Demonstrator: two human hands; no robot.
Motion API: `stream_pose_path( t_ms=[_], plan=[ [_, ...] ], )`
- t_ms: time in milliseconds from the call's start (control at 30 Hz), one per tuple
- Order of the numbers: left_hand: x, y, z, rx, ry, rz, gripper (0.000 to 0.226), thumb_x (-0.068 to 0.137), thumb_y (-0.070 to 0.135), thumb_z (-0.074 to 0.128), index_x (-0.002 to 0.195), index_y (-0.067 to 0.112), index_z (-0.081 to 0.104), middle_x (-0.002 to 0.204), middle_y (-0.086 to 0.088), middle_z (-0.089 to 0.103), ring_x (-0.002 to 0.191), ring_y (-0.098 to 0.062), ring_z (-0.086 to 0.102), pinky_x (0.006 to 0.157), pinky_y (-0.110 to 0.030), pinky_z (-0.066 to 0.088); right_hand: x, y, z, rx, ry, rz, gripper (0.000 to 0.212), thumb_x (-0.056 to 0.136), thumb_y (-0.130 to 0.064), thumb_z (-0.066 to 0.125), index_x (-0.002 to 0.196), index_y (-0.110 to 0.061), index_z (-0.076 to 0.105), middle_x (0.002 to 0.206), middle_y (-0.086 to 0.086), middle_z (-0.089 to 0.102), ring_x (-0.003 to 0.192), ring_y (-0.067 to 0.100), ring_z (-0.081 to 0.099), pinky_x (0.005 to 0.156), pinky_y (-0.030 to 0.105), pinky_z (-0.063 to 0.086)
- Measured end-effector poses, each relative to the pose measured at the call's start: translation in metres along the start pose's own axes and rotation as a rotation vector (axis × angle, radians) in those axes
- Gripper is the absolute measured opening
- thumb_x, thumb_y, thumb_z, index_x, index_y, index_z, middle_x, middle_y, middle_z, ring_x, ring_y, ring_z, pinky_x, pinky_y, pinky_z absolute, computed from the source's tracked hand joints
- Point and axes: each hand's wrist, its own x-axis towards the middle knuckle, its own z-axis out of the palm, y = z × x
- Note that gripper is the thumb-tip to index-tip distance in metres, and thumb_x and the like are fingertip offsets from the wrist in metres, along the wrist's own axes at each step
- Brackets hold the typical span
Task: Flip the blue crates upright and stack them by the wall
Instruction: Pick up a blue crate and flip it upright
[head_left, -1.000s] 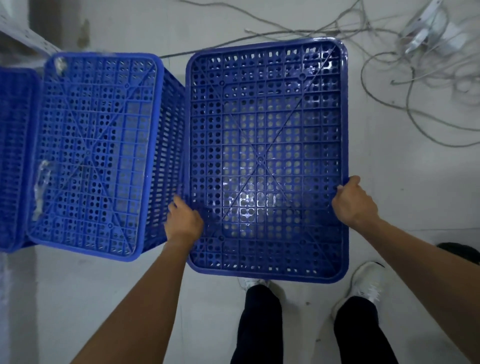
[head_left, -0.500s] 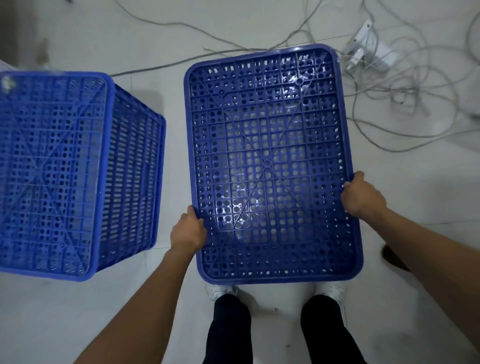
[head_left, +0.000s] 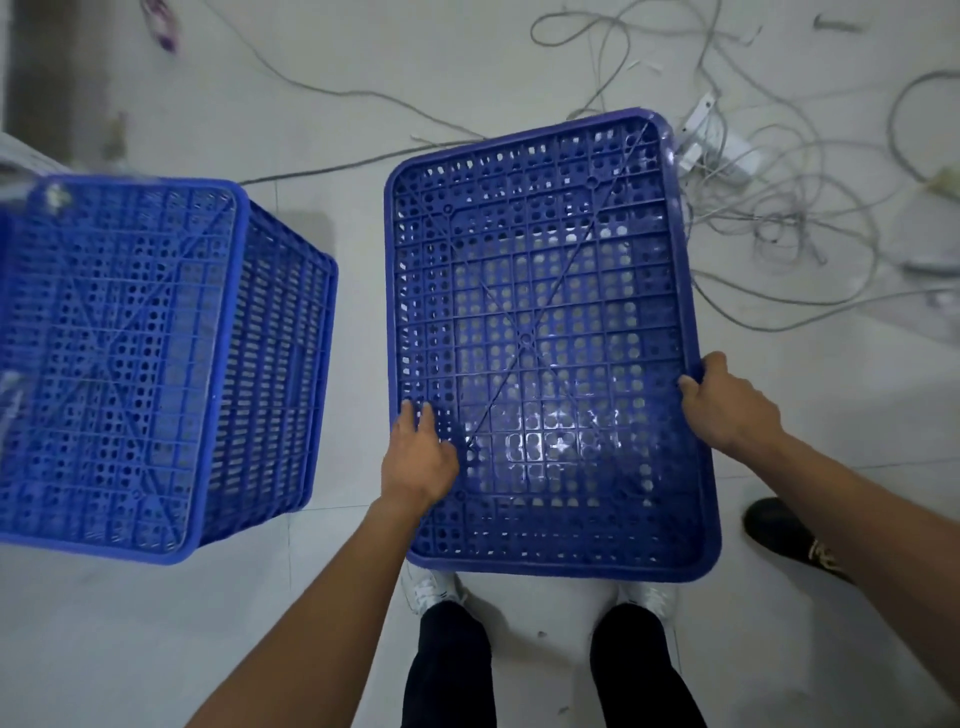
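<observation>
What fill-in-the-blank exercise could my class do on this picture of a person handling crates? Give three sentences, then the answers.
1. The crate between the hands is coloured ____.
2. The right hand grips that crate's ____ edge, while the left hand rests on its opposite side.
3. Loose cables lie on the ____ beyond it.
Answers: blue; right; floor.
</observation>
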Motion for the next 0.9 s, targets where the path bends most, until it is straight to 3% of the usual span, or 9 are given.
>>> stream_pose_path(
  t_ms=[67, 133, 267, 367, 433, 567, 767, 900],
  plan=[
    [-0.009, 0.014, -0.008, -0.060, -0.003, 0.061, 0.055, 0.102, 0.027, 0.043, 0.154, 0.014, 0.029, 0.165, -0.008, 0.012, 0.149, -0.027, 0.023, 0.115, -0.042, 0.032, -0.016, -0.013, -0.006, 0.017, 0.056, -0.071, 0.038, 0.103, -0.038, 0.036, 0.125, -0.008, 0.040, 0.090, 0.009, 0.057, 0.073, 0.028, 0.051, 0.065, 0.037, 0.039],
    [-0.021, 0.031, -0.018, -0.132, -0.007, 0.149, 0.047, 0.103, 0.026, 0.044, 0.148, 0.015, 0.041, 0.159, -0.009, 0.030, 0.137, -0.028, 0.042, 0.109, -0.043, 0.042, -0.033, -0.030, -0.009, 0.032, 0.106, -0.141, 0.038, 0.101, -0.040, 0.040, 0.123, -0.009, 0.042, 0.088, 0.008, 0.062, 0.070, 0.027, 0.054, 0.063, 0.036, 0.041],
    [-0.049, 0.059, -0.038, -0.183, 0.051, 0.311, 0.032, 0.103, 0.029, 0.047, 0.130, 0.019, 0.059, 0.132, -0.003, 0.056, 0.110, -0.020, 0.059, 0.097, -0.036, 0.049, -0.061, -0.066, -0.011, 0.040, 0.130, -0.203, 0.040, 0.100, -0.043, 0.045, 0.125, -0.012, 0.043, 0.069, -0.005, 0.048, 0.062, 0.022, 0.051, 0.057, 0.033, 0.042],
    [-0.070, 0.068, -0.047, -0.131, 0.174, 0.476, 0.027, 0.098, 0.040, 0.053, 0.111, 0.021, 0.068, 0.106, 0.002, 0.062, 0.085, -0.013, 0.061, 0.080, -0.034, 0.053, -0.077, -0.091, -0.009, 0.067, 0.139, -0.248, 0.036, 0.095, -0.046, 0.051, 0.116, -0.016, 0.046, 0.076, -0.003, 0.057, 0.065, 0.021, 0.057, 0.061, 0.034, 0.049],
    [-0.080, 0.071, -0.050, -0.138, 0.180, 0.530, 0.033, 0.093, 0.049, 0.057, 0.107, 0.021, 0.067, 0.101, 0.005, 0.061, 0.082, -0.012, 0.061, 0.075, -0.030, 0.053, -0.085, -0.108, -0.008, 0.099, 0.140, -0.276, 0.032, 0.091, -0.046, 0.056, 0.105, -0.018, 0.047, 0.078, -0.002, 0.061, 0.066, 0.020, 0.059, 0.064, 0.036, 0.051],
    [-0.090, 0.067, -0.053, -0.109, 0.129, 0.484, 0.038, 0.086, 0.056, 0.061, 0.101, 0.021, 0.057, 0.096, 0.005, 0.055, 0.075, -0.015, 0.056, 0.069, -0.035, 0.052, -0.100, -0.143, 0.000, 0.174, 0.112, -0.353, 0.027, 0.087, -0.042, 0.060, 0.092, -0.020, 0.046, 0.073, -0.002, 0.061, 0.061, 0.017, 0.058, 0.056, 0.035, 0.047],
    [-0.089, 0.038, -0.071, -0.186, 0.183, 0.307, 0.039, 0.086, 0.048, 0.065, 0.103, 0.017, 0.048, 0.097, 0.001, 0.054, 0.075, -0.020, 0.055, 0.063, -0.033, 0.043, -0.115, -0.180, 0.013, 0.322, -0.067, -0.470, 0.034, 0.092, -0.060, 0.048, 0.101, -0.027, 0.049, 0.076, -0.006, 0.061, 0.064, 0.015, 0.061, 0.062, 0.039, 0.051],
    [-0.090, 0.011, -0.086, -0.211, 0.233, 0.223, 0.034, 0.084, 0.044, 0.065, 0.098, 0.022, 0.043, 0.092, 0.004, 0.051, 0.071, -0.019, 0.052, 0.061, -0.034, 0.039, -0.114, -0.178, 0.025, 0.453, 0.035, -0.381, 0.028, 0.098, -0.052, 0.043, 0.107, -0.027, 0.052, 0.082, -0.007, 0.065, 0.069, 0.014, 0.065, 0.061, 0.038, 0.052]
  ],
)
